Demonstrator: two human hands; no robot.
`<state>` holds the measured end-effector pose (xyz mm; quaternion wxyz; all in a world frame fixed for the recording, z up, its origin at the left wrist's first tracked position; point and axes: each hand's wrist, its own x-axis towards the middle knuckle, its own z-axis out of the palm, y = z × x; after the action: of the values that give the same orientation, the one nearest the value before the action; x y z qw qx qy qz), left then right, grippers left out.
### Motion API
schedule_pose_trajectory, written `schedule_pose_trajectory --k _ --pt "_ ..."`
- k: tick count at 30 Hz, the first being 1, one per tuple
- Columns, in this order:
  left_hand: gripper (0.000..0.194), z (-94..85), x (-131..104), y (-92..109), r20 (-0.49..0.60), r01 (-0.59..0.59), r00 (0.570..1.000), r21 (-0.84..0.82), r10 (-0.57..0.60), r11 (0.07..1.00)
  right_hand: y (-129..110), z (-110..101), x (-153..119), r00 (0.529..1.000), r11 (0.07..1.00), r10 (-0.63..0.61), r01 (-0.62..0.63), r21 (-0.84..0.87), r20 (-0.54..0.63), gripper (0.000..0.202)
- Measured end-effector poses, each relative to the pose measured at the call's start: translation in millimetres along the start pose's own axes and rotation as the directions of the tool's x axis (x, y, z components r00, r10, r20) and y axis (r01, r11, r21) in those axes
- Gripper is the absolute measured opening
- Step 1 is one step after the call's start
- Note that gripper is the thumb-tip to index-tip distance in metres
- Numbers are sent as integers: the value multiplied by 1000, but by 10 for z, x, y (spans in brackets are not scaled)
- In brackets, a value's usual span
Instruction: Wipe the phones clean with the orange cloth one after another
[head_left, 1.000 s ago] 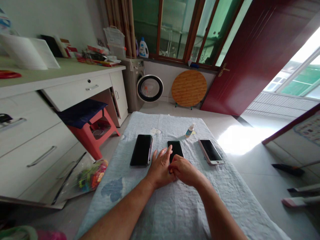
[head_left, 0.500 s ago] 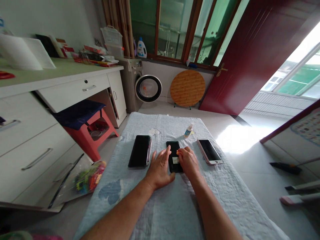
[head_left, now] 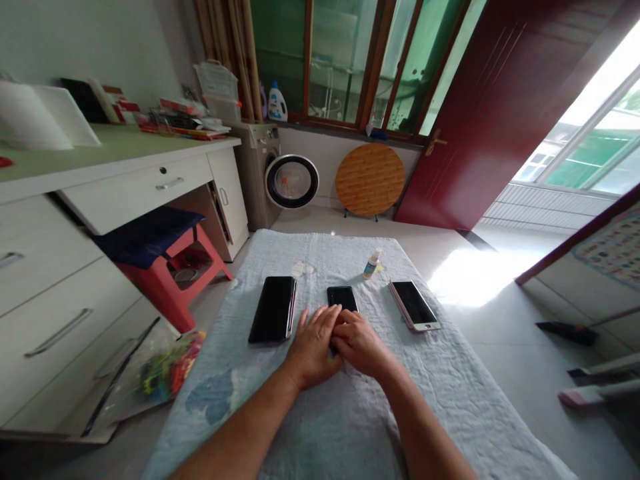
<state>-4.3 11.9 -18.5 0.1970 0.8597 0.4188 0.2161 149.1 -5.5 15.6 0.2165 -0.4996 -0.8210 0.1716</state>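
Note:
A black smartphone lies on the cloth-covered table, its lower part hidden under my hands. My left hand rests along the phone's left side with its fingers stretched out, their tips over the screen. Over the phone's right side, my right hand is closed, its curled fingers meeting the left fingertips. Whatever it pinches is hidden; a small orange piece showed there before. To the left lies a larger dark phone. A white-framed phone is on the right. Beyond them stands a small spray bottle.
Light blue patterned cloth covers the table. A red stool and a bag of colourful pieces are at the left. Farther off are a washing machine with its door ajar and a round wooden board.
My right hand has shifted left and toward me over the phone, against my left hand. The orange piece and the pale label on the phone are now hidden. The view has turned slightly.

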Motion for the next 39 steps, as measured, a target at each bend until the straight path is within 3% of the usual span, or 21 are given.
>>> schedule_pose_trajectory --k 3,11,17,20,25,29,39 --pt "76 -47 9 12 52 14 999 17 -15 1000 -9 4 -16 999 1000 -12 12 -21 38 19" --pt "52 -160 59 33 140 77 987 -3 -76 997 -116 -74 -86 982 983 103 -76 -167 158 15" --pt "66 -166 83 24 151 100 984 -23 -95 995 -202 -159 -120 963 980 143 -106 -168 228 22" --pt "70 -138 84 1 121 110 987 -44 -104 993 -198 -97 -90 970 974 173 -142 -179 171 21" --pt "63 -84 75 -53 60 87 995 -116 -80 989 -121 84 70 982 953 183 -187 -237 -41 19" --pt "67 -83 66 -57 25 70 997 -163 -67 984 -82 141 155 977 939 193 -210 -273 -89 20" --pt "63 -111 86 -3 56 110 993 -105 -105 988 -239 -75 -19 958 950 234 -190 -247 163 21"
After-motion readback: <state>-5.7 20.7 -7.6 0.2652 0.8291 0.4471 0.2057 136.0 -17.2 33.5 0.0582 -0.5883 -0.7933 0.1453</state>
